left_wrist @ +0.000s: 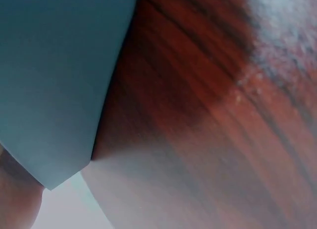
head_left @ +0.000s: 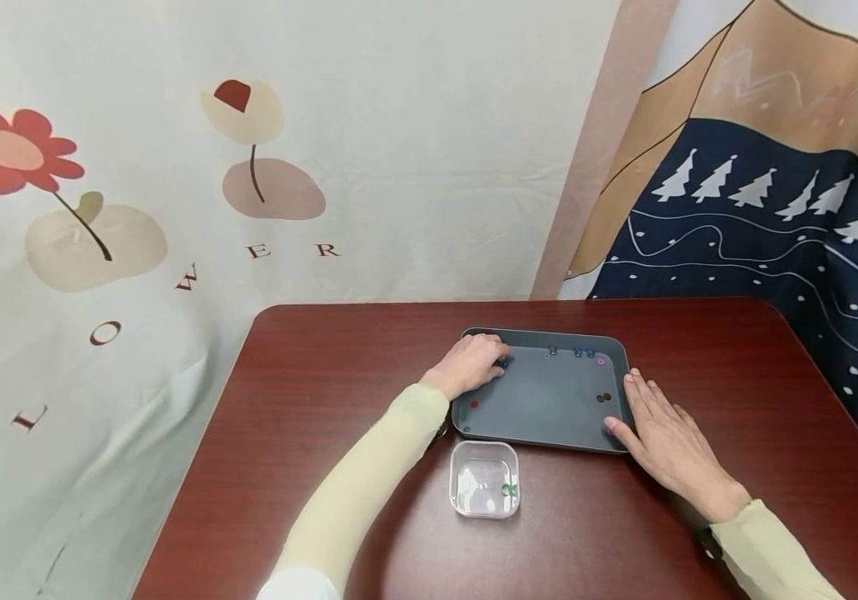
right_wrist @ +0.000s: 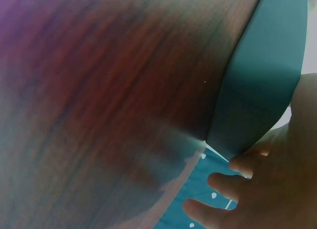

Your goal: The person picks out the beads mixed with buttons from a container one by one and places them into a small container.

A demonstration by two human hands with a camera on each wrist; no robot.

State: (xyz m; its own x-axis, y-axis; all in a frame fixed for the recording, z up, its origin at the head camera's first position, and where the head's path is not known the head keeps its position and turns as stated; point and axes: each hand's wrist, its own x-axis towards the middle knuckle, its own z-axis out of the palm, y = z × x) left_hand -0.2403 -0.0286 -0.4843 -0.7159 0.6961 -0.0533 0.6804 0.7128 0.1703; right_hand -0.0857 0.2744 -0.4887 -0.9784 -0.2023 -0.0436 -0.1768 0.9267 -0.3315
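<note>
A dark grey tray (head_left: 541,400) holds several small beads. My left hand (head_left: 468,365) reaches over its upper left corner, with thumb and fingertips at small dark blue beads (head_left: 502,362); whether they are pinched cannot be told. My right hand (head_left: 672,442) lies with straight fingers along the tray's right edge, the thumb over the rim. In the right wrist view the right hand (right_wrist: 262,184) is beside the tray's outer wall (right_wrist: 262,80). The left wrist view shows the tray's outer wall (left_wrist: 54,80) and part of the left hand (left_wrist: 17,199).
A clear square container (head_left: 474,500) with green beads (head_left: 508,490) inside stands on the reddish-brown table (head_left: 309,400), just below the tray. Red (head_left: 475,404), pink (head_left: 601,362), blue (head_left: 584,353) and brown (head_left: 604,397) beads lie apart in the tray. Printed cloths hang behind.
</note>
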